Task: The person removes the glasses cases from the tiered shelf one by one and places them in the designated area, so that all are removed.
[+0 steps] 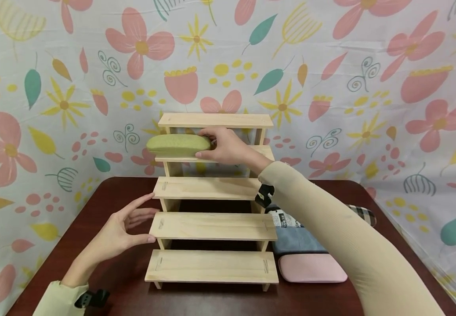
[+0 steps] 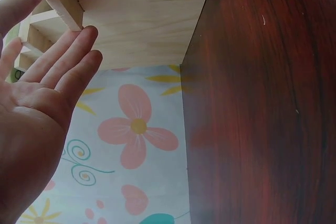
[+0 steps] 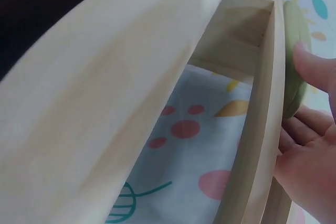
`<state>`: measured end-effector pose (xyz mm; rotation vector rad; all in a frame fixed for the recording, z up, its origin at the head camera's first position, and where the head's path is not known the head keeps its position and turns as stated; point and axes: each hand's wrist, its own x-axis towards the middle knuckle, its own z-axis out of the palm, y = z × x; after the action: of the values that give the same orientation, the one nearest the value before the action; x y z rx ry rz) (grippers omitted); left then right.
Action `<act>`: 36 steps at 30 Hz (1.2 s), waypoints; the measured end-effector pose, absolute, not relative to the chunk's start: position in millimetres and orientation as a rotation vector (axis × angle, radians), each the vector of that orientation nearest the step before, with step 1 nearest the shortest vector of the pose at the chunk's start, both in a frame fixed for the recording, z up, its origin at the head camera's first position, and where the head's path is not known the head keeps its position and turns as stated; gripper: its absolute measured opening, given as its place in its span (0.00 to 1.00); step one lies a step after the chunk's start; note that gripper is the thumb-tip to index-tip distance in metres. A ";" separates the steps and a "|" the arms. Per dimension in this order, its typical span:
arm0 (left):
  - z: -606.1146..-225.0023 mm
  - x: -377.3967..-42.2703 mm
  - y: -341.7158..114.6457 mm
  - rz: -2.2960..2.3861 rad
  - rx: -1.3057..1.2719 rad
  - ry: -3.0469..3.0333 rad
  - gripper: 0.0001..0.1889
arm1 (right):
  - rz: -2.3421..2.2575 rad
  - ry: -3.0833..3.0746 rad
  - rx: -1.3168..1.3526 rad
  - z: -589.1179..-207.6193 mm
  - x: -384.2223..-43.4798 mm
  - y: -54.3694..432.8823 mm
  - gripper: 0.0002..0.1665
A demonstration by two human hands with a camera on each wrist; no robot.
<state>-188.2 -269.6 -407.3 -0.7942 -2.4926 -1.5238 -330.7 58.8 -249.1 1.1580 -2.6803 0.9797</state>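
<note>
A green, oblong soft-looking case (image 1: pixel 178 145) lies on the second shelf from the top of a stepped wooden stand (image 1: pixel 212 188), its left end reaching past the shelf's edge. With thumb in front and fingers behind, my right hand (image 1: pixel 228 147) pinches the case's right end. In the right wrist view, the thumb presses the green case (image 3: pixel 295 61) beside the shelf board. My left hand (image 1: pixel 119 230) is at the stand's left side, its extended fingers and thumb at the shelf edges. The left wrist view shows fingertips (image 2: pixel 89 35) against the wooden stand (image 2: pixel 142 19).
Right of the stand, a pink case (image 1: pixel 312 268), a blue case (image 1: pixel 299 240), a print-patterned case (image 1: pixel 285 218) and a checked case (image 1: pixel 363 215) lie on the dark wooden table (image 1: pixel 113 281). My right sleeve partly covers them. A floral cloth (image 1: pixel 74 145) hangs behind.
</note>
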 end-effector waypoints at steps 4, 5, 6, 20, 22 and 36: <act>-407.3 -188.7 -269.6 -1.524 -0.797 -2.492 0.53 | 1.015 -2.669 1.171 -249.5 -328.6 63.0 0.36; -407.0 -188.9 -269.5 -1.524 -0.797 -2.490 0.53 | 1.027 -2.667 1.170 -249.5 -328.3 64.4 0.36; -406.6 -189.1 -269.3 -1.524 -0.797 -2.487 0.53 | 1.044 -2.666 1.164 -249.4 -328.1 65.8 0.36; -406.1 -189.3 -268.1 -1.515 -0.815 -2.474 0.54 | 1.245 -2.679 1.067 -249.3 -320.2 95.0 0.36; -406.2 -189.1 -268.3 -1.515 -0.817 -2.471 0.54 | 1.259 -2.682 1.066 -248.5 -320.9 95.6 0.39; -406.2 -188.9 -268.7 -1.524 -0.835 -2.463 0.53 | 1.249 -2.731 1.079 -249.3 -327.4 87.4 0.40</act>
<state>-188.9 -268.7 -406.2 -0.8349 -2.4629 -1.5244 -327.4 87.4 -249.3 1.0787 -2.7311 1.2490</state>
